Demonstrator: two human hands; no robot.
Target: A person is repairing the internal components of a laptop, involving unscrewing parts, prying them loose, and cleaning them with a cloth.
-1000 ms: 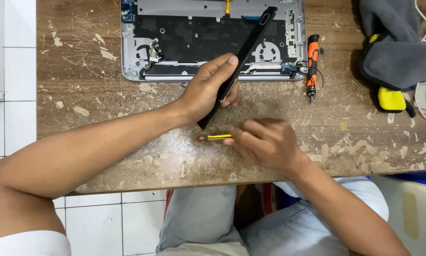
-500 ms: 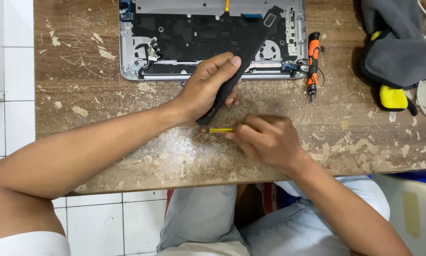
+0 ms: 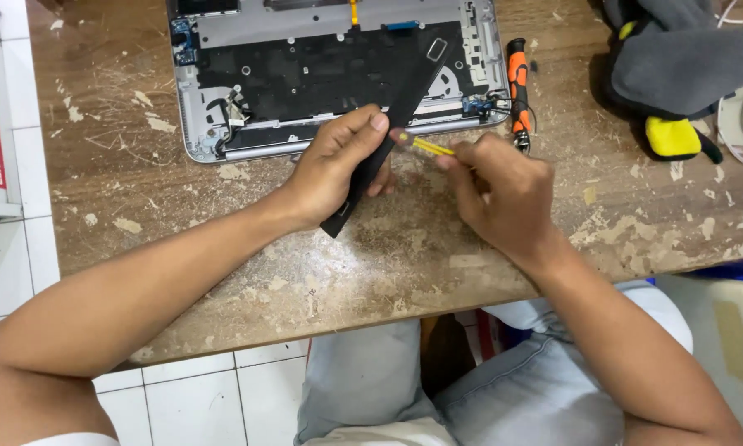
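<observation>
Left hand [image 3: 338, 169] — fingers curled, thumb on top — is clamped around the long flat black plastic strip [image 3: 388, 132], which slants from the near worn wooden table [image 3: 223, 239] up over the far opened silver laptop base [image 3: 322, 66]. Right hand [image 3: 500, 194], knuckles up, pinches the thin yellow-handled screwdriver [image 3: 425, 146]; its tip meets the strip just right of the left thumb. An orange-and-black screwdriver [image 3: 518, 83] lies at the right, beside the laptop

Bright even overhead light, soft short shadows under the arms, sharp focus, no glare, slight edge distortion
</observation>
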